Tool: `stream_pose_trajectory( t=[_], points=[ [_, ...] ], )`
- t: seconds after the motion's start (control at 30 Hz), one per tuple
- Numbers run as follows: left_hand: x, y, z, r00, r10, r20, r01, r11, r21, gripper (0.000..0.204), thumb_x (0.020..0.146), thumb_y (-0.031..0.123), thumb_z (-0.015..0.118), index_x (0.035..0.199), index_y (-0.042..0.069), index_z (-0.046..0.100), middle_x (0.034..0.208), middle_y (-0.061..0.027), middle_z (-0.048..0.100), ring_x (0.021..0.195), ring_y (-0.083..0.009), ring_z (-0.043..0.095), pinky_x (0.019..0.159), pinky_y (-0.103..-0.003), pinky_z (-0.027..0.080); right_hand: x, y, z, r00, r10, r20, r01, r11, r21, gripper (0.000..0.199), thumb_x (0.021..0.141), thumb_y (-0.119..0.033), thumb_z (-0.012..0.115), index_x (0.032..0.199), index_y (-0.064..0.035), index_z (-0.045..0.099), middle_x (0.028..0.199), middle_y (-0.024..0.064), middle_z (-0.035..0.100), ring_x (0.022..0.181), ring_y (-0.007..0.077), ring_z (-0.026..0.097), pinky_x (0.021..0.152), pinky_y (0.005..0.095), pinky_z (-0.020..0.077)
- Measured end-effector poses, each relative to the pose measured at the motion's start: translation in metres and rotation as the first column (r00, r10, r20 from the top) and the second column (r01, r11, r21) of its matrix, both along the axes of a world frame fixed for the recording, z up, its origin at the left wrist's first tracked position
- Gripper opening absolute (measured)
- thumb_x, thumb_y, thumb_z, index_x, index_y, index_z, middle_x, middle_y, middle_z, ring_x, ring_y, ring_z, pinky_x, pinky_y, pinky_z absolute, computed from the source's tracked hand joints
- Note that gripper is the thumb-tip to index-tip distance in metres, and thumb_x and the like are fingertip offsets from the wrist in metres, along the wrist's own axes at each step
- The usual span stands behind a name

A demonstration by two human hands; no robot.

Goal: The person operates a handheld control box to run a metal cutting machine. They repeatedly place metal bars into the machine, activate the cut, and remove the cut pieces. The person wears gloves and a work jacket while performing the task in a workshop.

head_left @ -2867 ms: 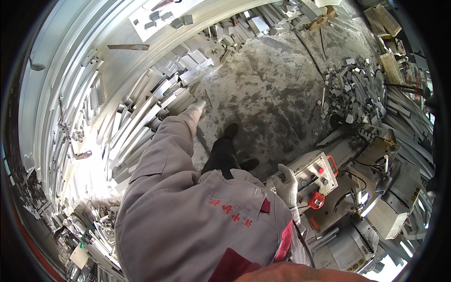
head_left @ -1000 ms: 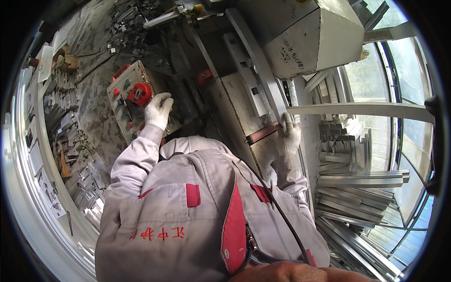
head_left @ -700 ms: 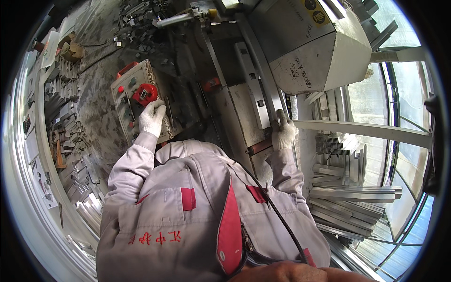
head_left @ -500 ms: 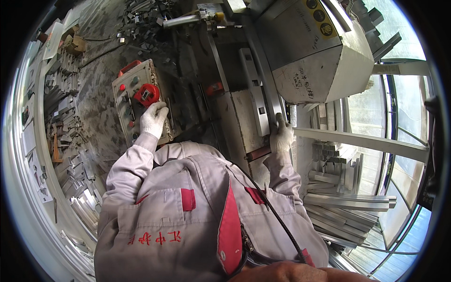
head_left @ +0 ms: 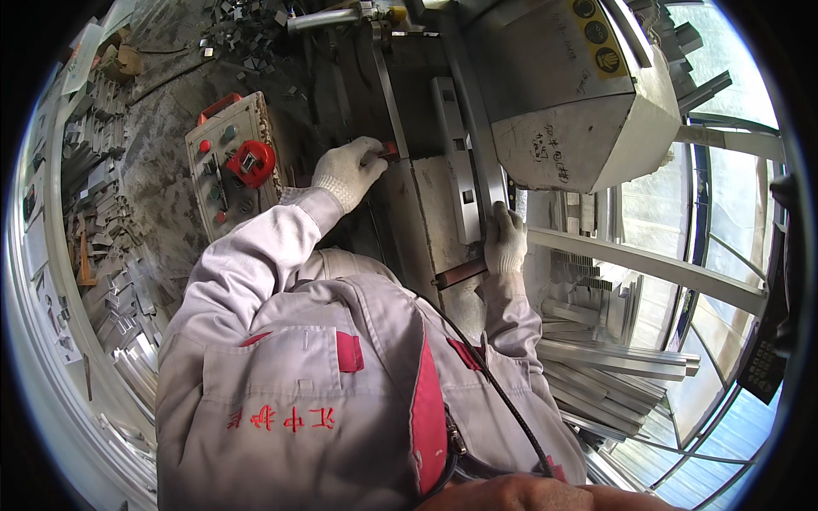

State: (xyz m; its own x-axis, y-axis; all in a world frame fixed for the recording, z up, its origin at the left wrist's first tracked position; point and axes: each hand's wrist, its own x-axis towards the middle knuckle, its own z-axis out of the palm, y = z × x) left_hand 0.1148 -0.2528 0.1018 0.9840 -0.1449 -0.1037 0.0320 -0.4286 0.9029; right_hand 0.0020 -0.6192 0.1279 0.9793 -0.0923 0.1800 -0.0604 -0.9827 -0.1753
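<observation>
A grey control box [head_left: 228, 166] with a red knob [head_left: 250, 162] is sitting on the gritty floor [head_left: 162, 183] at left. A big grey machine housing [head_left: 567, 94] is looming top right. Long metal profiles [head_left: 609, 375] are lying stacked at right, and more offcuts [head_left: 102, 213] are piling up along the left edge.

Grey machine housing [head_left: 562, 94] close above right hand [head_left: 506, 240]

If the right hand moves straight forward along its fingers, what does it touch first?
Probably the large grey machine housing: the right hand rests on a long metal strip and points along it toward the housing. Depth is unclear.
</observation>
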Motion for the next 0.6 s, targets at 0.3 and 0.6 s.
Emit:
stream_pose_trajectory(
  t=[0.3,0.6],
  points=[
    [0.068,-0.146,-0.007,0.836,-0.547,-0.041,0.464,0.665,0.586,0.054,0.106,0.026,0.058,0.157,0.011,0.051,0.135,-0.0213,0.070,0.122,-0.0368,0.070,0.100,-0.044,0.059,0.018,0.023,0.025,0.989,-0.051,-0.138,0.040,0.996,-0.083,0.024,0.093,-0.020,0.070,0.116,-0.0163,0.071,0.121,0.0142,0.067,0.112,0.0440,0.062,0.092,0.0546,0.0555],
    [0.106,-0.170,-0.026,0.938,-0.227,-0.261,0.286,0.934,0.213,0.046,0.107,0.033,0.056,0.144,0.008,0.062,0.135,-0.0213,0.071,0.124,-0.0379,0.070,0.102,-0.047,0.058,0.012,0.029,0.031,0.978,-0.089,-0.190,0.138,0.954,0.267,0.056,0.087,-0.022,0.079,0.139,-0.0055,0.066,0.129,0.0214,0.066,0.120,0.0405,0.065,0.098,0.0525,0.0559]
  ],
)
